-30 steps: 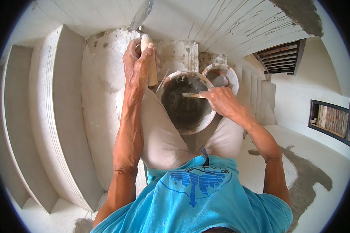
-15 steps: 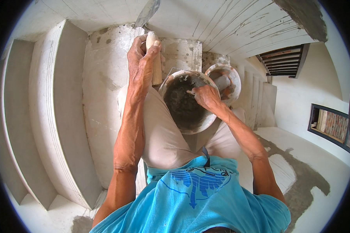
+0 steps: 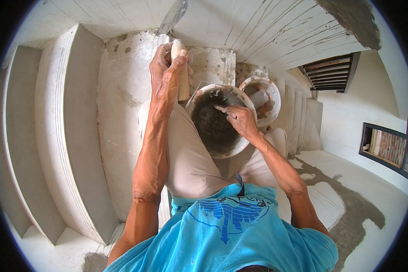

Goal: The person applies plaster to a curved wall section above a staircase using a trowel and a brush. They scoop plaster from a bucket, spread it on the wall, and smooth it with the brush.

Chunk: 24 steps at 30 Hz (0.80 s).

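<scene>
My left hand (image 3: 166, 65) is closed around a pale wooden-handled tool (image 3: 183, 84), raised above the step to the left of the bucket. Beyond that hand a metal trowel blade (image 3: 174, 17) points up against the wall; whether it joins the held tool I cannot tell. Between my knees stands a round bucket (image 3: 233, 149) of wet grey mortar (image 3: 211, 124). My right hand (image 3: 241, 120) is over the bucket's right side, fingers closed on a short, pale handle-like stick (image 3: 219, 108). The stick's far end is too small to make out against the mortar.
A second bucket (image 3: 275, 102), with a cylindrical thing (image 3: 259, 98) inside, stands just behind the first at right. White steps (image 3: 84, 131) rise at left. A splashed wall (image 3: 276, 36) runs along the far side. Grey wet patches (image 3: 349, 231) mark the lower right floor.
My right hand has drawn slightly down and back over the mortar, with more of the stick showing. The left hand with its wooden tool has barely moved.
</scene>
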{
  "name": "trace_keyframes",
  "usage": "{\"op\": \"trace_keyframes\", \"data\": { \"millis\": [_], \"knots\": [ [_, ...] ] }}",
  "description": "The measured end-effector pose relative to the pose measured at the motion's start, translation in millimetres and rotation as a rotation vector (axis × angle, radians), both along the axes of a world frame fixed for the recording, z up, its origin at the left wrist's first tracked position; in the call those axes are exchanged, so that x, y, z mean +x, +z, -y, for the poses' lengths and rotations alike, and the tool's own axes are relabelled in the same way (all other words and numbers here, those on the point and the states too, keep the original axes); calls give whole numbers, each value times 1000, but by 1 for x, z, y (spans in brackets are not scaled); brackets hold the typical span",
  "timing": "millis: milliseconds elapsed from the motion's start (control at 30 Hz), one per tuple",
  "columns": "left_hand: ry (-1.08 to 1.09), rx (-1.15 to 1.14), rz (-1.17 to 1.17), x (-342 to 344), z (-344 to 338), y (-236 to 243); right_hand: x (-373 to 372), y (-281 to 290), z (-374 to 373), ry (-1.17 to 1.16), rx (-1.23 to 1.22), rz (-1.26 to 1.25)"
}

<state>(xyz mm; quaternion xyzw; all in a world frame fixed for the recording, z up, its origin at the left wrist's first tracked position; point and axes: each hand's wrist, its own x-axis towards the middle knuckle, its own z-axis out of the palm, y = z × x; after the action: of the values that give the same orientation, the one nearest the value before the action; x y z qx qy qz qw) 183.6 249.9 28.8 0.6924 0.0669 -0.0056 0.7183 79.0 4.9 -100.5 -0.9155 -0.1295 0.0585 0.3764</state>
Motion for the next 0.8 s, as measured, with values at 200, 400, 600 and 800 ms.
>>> {"op": "trace_keyframes", "data": {
  "millis": [200, 400, 600, 800],
  "knots": [
    [-28, -4, -24, -2, -2, 6, 6, -2, -3, 32, 96, 95],
    [-23, -47, -13, 3, -4, -3, -2, 10, 0, -115, 176, 90],
    [-33, -48, 23, 7, 1, 0, -17, 14, 17, -344, 442, 39],
    [-24, -83, 10, 1, 0, 4, -30, 18, 35, -663, 905, -308]
  ]
}}
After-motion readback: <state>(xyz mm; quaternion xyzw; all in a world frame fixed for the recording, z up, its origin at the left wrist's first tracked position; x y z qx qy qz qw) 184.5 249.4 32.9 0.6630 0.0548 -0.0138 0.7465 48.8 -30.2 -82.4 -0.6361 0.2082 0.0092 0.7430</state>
